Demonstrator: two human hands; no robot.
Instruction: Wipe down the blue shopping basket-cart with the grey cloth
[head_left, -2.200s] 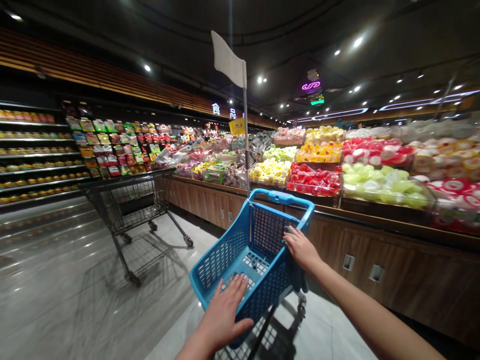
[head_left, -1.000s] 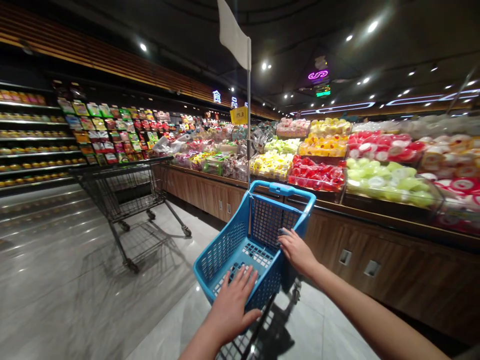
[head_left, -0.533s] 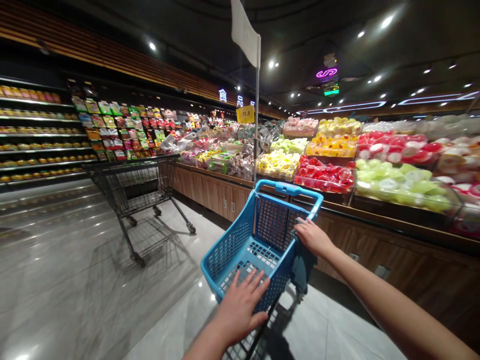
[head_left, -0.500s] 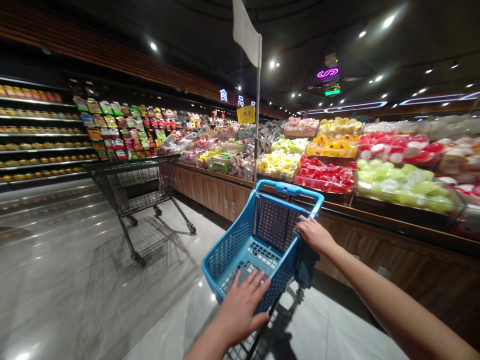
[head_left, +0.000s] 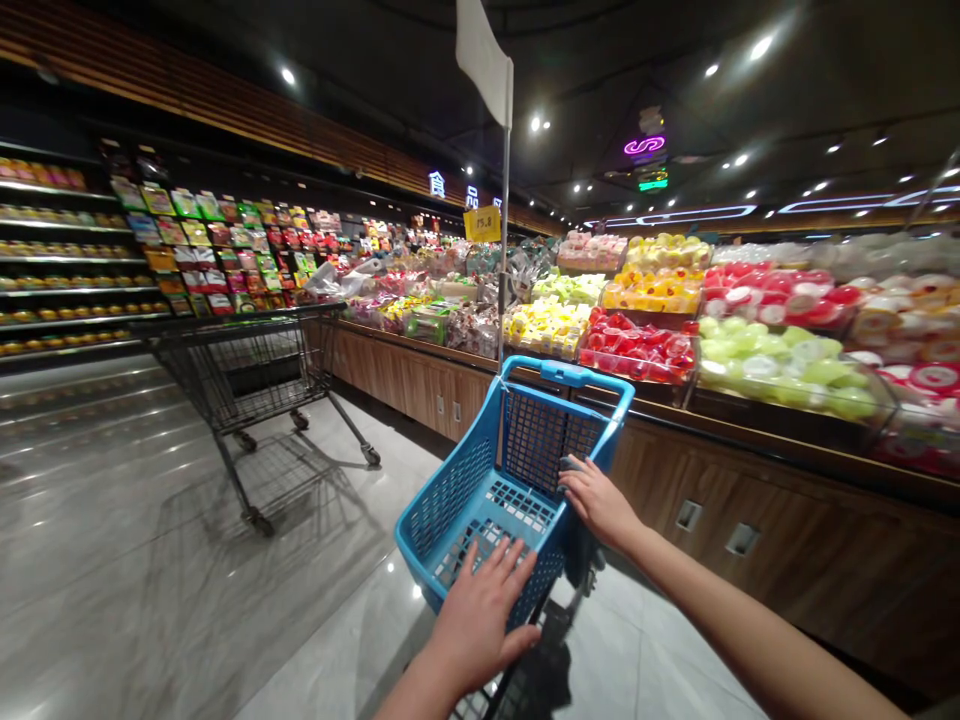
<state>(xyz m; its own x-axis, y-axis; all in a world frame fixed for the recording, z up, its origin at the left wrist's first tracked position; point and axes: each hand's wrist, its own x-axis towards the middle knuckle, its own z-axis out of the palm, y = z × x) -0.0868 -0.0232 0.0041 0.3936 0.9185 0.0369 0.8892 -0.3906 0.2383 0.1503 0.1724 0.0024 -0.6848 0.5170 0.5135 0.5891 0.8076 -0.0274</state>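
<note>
A blue plastic shopping cart [head_left: 450, 500] stands in front of me, with slotted walls and nothing in its basket. A white flag [head_left: 484, 65] rises on a pole beside its far handle. My left hand [head_left: 484, 615], fingers spread and palm down, lies over the basket's near end; whether it presses on the rim cannot be made out. My right hand [head_left: 596, 505] is at the right side rim, fingers curled over it. Something dark grey [head_left: 574, 463] shows at its fingertips, too small to name. A dark shape hangs below that hand on the cart's outer side.
A black wire cart [head_left: 247, 380] stands to the left on the shiny tiled floor [head_left: 150, 570]. Beyond the blue cart runs a wood-fronted counter [head_left: 675, 470] with red jelly cups [head_left: 637, 345] and green ones [head_left: 780, 370]. Stocked shelves [head_left: 67, 260] line the left wall.
The view has shifted slightly. Over the last half second, my right hand has slid along the side rim, away from the far handle. My left hand stays spread over the near end.
</note>
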